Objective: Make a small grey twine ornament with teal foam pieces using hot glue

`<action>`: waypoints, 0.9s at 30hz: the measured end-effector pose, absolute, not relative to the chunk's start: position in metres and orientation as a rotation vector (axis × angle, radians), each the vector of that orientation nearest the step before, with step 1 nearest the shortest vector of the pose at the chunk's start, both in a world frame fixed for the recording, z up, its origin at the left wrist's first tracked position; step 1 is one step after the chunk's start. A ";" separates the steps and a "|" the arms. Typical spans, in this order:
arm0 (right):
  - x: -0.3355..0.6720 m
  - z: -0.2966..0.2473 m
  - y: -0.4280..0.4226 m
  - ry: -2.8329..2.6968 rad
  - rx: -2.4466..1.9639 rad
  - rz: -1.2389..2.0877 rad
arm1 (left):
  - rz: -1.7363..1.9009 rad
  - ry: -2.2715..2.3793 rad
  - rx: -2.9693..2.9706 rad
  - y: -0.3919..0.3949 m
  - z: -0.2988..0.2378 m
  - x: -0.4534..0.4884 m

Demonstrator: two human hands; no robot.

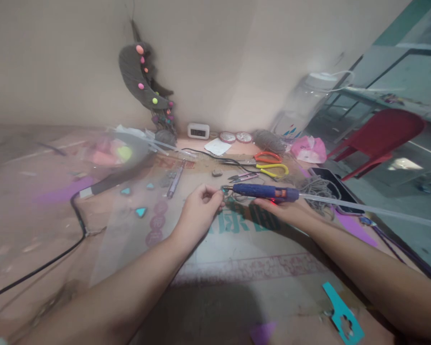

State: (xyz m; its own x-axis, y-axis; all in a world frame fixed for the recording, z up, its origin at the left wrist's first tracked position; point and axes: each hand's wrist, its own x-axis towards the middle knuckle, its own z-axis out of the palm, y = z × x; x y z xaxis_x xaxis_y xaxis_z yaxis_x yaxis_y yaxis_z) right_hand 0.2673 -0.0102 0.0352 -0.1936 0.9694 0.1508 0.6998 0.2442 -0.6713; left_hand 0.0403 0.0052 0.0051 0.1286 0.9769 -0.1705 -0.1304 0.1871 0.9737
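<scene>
A blue hot glue gun [255,190] lies in the grip of my right hand [283,208], with a long clear glue stick [345,204] sticking out of its back end. Its nozzle points left and meets the fingertips of my left hand [204,203]. Those fingers are pinched on a small teal piece [224,190], mostly covered by them. Left of that hand, several small teal triangular pieces [141,212] are scattered on the printed sheet [201,263]. Small pink-handled thread snips [244,178] sit just beyond the glue gun.
Scissors with red and yellow handles [278,169], a pen [175,179], a small clock [198,131] and grey yarn [269,141] lie toward the wall. A phone [337,190] is at the right edge. A black cable [39,270] crosses the left. A moon-shaped ornament [138,72] hangs above.
</scene>
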 end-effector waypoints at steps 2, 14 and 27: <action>0.267 0.036 -0.010 -1.974 -1.507 0.622 | 1.056 1.103 1.040 0.005 0.005 0.040; 0.263 0.037 -0.010 -1.946 -1.510 0.617 | 1.051 1.105 1.025 0.005 0.007 0.040; 0.269 0.042 -0.006 -1.891 -1.514 0.802 | 1.102 1.043 0.929 0.010 0.003 0.040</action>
State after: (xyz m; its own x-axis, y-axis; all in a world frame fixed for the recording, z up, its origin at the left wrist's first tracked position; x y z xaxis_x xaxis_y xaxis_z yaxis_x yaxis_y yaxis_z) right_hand 0.2692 -0.0061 0.0422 -0.1867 0.9799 0.0704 0.6305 0.1745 -0.7563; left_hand 0.0399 0.0100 0.0026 0.1225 0.9754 -0.1834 -0.2368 0.2082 0.9490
